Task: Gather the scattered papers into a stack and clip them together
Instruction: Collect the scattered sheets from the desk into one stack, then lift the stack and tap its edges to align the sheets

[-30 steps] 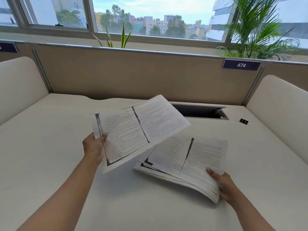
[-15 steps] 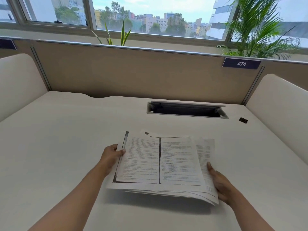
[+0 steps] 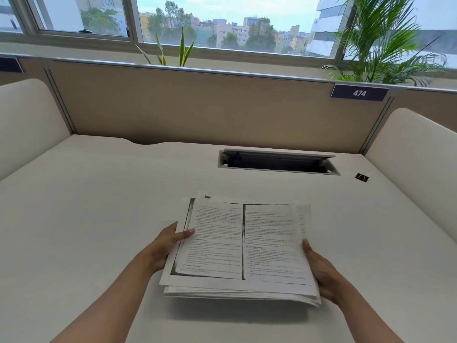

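Note:
A stack of printed papers (image 3: pixel 243 243) is held a little above the white desk (image 3: pixel 99 206), its near edge lifted so a shadow shows beneath. My left hand (image 3: pixel 165 243) grips the stack's left edge, thumb lying on the top sheet. My right hand (image 3: pixel 321 271) grips the right edge, thumb on top and fingers hidden underneath. The sheets are roughly aligned, with a few corners sticking out at the far edge. A small black binder clip (image 3: pixel 362 176) lies on the desk at the far right, well away from both hands.
A rectangular cable slot (image 3: pixel 278 161) is sunk into the desk behind the papers. A beige partition (image 3: pixel 197 105) with a "474" label (image 3: pixel 359 93) closes the back. Cream side panels (image 3: pixel 418 164) flank the desk left and right.
My left hand brought its loose sheet down onto the pile held by my right hand. Both hands now hold one combined stack, nearer to me and squarer.

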Demonstrator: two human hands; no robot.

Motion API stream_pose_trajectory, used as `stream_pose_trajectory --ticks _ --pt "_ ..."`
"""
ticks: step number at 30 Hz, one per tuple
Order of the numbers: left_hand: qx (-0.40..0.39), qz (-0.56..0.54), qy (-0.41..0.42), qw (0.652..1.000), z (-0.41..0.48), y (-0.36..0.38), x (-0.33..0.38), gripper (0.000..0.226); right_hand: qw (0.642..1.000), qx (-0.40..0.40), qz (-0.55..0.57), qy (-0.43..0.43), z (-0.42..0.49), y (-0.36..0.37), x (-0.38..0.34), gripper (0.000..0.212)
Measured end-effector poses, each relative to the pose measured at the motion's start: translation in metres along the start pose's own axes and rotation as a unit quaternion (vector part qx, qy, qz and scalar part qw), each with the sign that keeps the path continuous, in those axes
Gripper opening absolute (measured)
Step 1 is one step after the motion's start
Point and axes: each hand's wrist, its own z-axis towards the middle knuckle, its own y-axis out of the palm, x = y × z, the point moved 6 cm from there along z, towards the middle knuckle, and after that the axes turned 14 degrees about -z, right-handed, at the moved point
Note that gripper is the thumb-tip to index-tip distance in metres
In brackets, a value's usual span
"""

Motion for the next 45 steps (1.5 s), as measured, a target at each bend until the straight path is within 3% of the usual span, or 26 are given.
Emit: stream_pose_trajectory --ticks 3,6,10,12,17,20,23,28,32,35,40,43,45 --pt "-0.030 -0.057 -0.039 0.997 -0.004 0.006 -0.007 0.019 0.999 0.004 -0.031 0.007 -0.003 0.004 -0.004 0.056" --pt "-0.034 -0.035 -0.009 0.999 -0.002 0.004 -0.005 0.026 0.998 -0.011 -0.068 -0.013 -0.005 0.007 -0.012 0.049" --pt "-0.039 0.007 0.056 0.998 -0.002 0.006 0.008 0.080 0.995 -0.001 -0.081 -0.064 -0.006 0.006 -0.024 0.068" --pt "-0.048 0.013 0.088 0.995 -0.001 0.010 0.016 0.087 0.991 0.030 -0.088 -0.100 -0.007 0.006 -0.033 0.064" --pt "-0.059 0.011 0.188 0.980 -0.005 0.023 0.044 0.070 0.966 0.114 -0.094 -0.211 -0.010 0.004 -0.061 0.070" --pt "-0.066 0.012 0.234 0.970 -0.009 0.031 0.058 0.052 0.951 0.149 -0.076 -0.260 -0.014 0.005 -0.076 0.047" --pt "-0.058 0.021 0.252 0.966 -0.009 0.032 0.065 0.027 0.939 0.147 -0.076 -0.302 -0.018 0.011 -0.088 0.043" --pt "-0.054 0.052 0.242 0.967 -0.010 0.029 0.061 0.037 0.945 0.152 -0.087 -0.276 -0.018 0.014 -0.086 0.030" --pt "-0.041 0.066 0.247 0.966 -0.008 0.031 0.058 0.035 0.942 0.153 -0.088 -0.284 -0.017 0.014 -0.086 0.039" --pt "-0.025 0.076 0.258 0.963 -0.009 0.035 0.063 0.032 0.937 0.166 -0.093 -0.293 -0.018 0.013 -0.091 0.024" --pt "-0.027 0.076 0.258 0.963 -0.010 0.034 0.067 0.031 0.936 0.164 -0.087 -0.300 -0.020 0.009 -0.095 0.025" --pt "-0.034 0.072 0.253 0.964 -0.010 0.032 0.065 0.035 0.937 0.173 -0.080 -0.291 -0.018 0.005 -0.092 0.064" --pt "-0.035 0.075 0.252 0.964 -0.010 0.032 0.065 0.034 0.938 0.172 -0.079 -0.290 -0.018 0.006 -0.092 0.061"
